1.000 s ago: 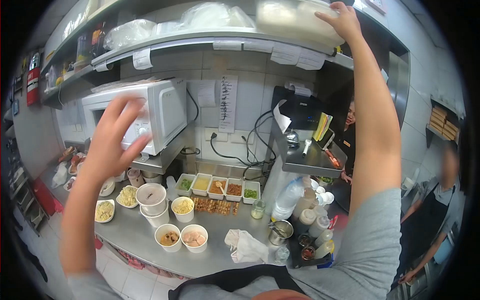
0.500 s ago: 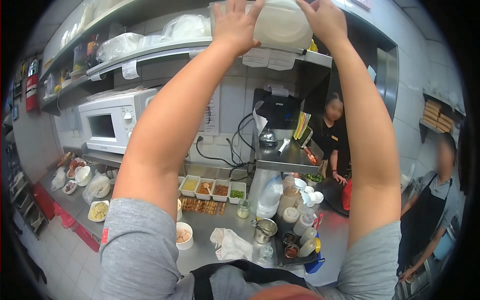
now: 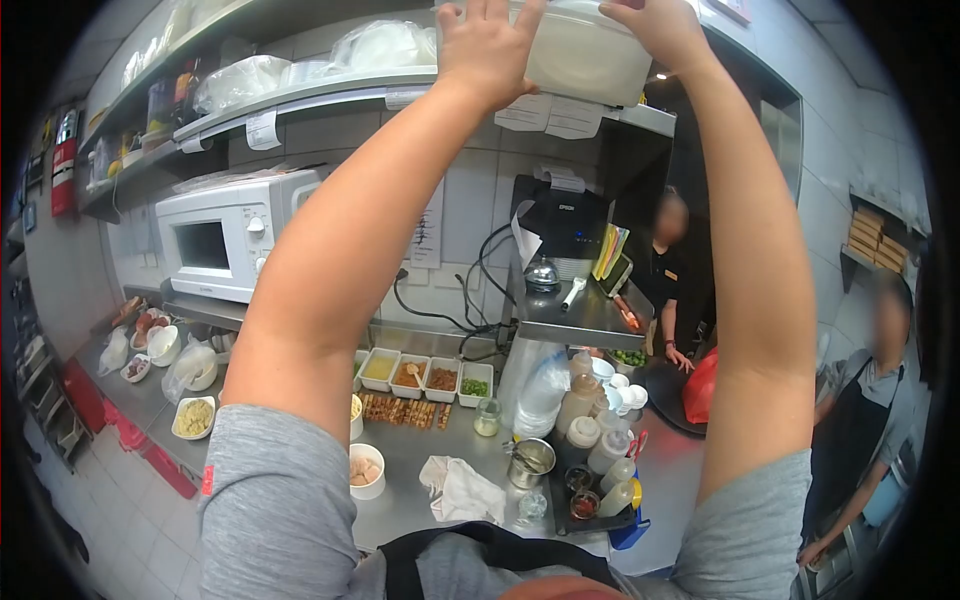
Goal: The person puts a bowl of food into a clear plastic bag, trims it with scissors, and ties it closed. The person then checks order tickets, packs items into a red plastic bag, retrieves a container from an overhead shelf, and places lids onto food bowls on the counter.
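Observation:
Overhead, a translucent plastic container rests at the right end of the steel shelf, cut off by the top of the view. My left hand grips its left side, fingers spread over the front and thumb low against the wall. At the upper right corner, my right hand holds the container near its rim, with some fingertips out of view. Paper slips hang from the shelf edge just below. To the left of my left hand sit plastic-wrapped white items.
Below are a white microwave, a black printer, food trays, skewers, a white cloth and sauce bottles. One person stands behind the counter by a red bag, another at right.
My hands and the container have shifted slightly right and up in view, partly because the view itself moved. More of the red bag now shows beside my right arm.

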Motion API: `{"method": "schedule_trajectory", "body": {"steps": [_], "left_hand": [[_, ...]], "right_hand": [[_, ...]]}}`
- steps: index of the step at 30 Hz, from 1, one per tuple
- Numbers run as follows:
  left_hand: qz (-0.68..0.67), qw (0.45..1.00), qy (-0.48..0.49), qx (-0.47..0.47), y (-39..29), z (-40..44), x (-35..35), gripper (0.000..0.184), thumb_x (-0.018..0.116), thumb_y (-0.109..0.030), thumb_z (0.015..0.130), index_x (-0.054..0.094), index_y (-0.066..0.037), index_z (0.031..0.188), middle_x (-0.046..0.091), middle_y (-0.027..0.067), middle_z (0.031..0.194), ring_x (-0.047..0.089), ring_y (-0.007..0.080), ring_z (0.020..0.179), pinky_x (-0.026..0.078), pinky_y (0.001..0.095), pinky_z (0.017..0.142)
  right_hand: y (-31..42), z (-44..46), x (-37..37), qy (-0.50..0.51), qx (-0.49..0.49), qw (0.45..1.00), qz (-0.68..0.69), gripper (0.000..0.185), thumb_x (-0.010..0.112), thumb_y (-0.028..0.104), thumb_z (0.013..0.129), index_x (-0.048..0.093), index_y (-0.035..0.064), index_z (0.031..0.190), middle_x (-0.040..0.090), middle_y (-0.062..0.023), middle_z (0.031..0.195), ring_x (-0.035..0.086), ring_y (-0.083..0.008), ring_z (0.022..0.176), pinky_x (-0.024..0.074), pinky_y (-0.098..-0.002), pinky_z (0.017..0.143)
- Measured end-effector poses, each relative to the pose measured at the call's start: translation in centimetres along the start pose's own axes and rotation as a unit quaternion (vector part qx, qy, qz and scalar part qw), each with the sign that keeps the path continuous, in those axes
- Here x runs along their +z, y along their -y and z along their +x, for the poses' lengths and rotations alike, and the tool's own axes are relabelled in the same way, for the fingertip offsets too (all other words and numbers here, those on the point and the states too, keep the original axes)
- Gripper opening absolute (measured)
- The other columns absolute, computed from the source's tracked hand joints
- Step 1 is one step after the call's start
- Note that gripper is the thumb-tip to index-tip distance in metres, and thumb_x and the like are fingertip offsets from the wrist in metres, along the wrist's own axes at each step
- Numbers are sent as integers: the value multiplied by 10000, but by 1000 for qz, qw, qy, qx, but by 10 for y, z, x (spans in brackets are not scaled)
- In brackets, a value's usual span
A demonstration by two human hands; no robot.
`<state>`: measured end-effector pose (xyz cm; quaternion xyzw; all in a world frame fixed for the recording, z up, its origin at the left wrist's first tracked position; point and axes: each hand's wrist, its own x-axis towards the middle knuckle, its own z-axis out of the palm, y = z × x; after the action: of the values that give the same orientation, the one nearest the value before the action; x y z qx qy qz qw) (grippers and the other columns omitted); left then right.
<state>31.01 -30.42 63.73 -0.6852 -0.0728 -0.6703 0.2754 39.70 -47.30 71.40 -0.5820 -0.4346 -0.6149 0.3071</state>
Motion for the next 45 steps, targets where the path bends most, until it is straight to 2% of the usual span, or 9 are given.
{"method": "schedule_trajectory", "body": {"steps": [5,9,17,20,29,36,40,43,45], "left_hand": [[1,999,-42,4,6,-9,12,995,850,-352,538,332,-121,1355,376,156,1347,337,319,1270,289,538,998],[-56,992,-108,17,8,-6,28,970,842,-342,560,328,-125,1354,344,188,1398,309,348,1317,271,540,1020],[-61,996,-50,46,5,-1,15,923,820,-330,595,332,-237,1372,322,226,1414,302,383,1320,268,546,1028],[-54,997,-40,41,1,0,10,896,815,-334,600,353,-236,1361,332,221,1408,307,381,1315,271,546,1025],[-18,998,-24,49,2,5,4,904,816,-361,584,362,-232,1356,382,200,1369,356,353,1275,271,526,1007],[9,993,-99,68,0,5,10,874,808,-424,577,403,-213,1323,458,176,1296,419,300,1218,312,506,952],[-134,988,64,-52,-5,28,-30,890,779,-522,570,423,-217,1327,543,120,1244,459,200,1214,339,472,910],[-110,991,3,77,-2,43,-23,914,788,-501,561,424,-188,1338,527,102,1294,478,228,1217,339,490,935],[-140,988,58,40,-3,65,0,873,794,-509,550,489,-174,1296,485,102,1347,466,258,1233,343,490,981]], "right_hand": [[0,2,-6,72,89,992,54,212,704,217,784,657,24,858,666,-101,775,613,-195,705,492,-334,667],[-10,-1,0,-25,52,998,24,257,608,251,857,615,14,957,665,-123,799,624,-250,726,488,-347,689],[-69,41,35,-198,39,971,-132,286,494,264,913,571,23,1046,658,-173,835,637,-307,836,474,-410,778],[-45,25,21,-104,164,975,105,327,544,285,890,584,10,1063,648,-180,830,630,-310,829,475,-402,765],[-43,4,8,-20,-95,995,19,272,676,272,804,632,6,846,623,-158,830,570,-293,770,461,-352,711],[-91,38,38,-51,-116,991,-47,399,567,374,879,599,-4,1002,633,-223,958,595,-375,947,465,-408,810],[-74,14,33,-90,-81,991,56,328,591,312,869,595,7,989,637,-211,939,606,-341,914,467,-384,797],[-47,-9,24,-48,-7,989,137,257,610,253,853,598,12,938,637,-187,900,606,-309,855,467,-368,768],[-46,-13,23,-36,5,986,161,211,619,214,841,598,13,902,634,-166,857,601,-289,799,467,-356,746]]}}
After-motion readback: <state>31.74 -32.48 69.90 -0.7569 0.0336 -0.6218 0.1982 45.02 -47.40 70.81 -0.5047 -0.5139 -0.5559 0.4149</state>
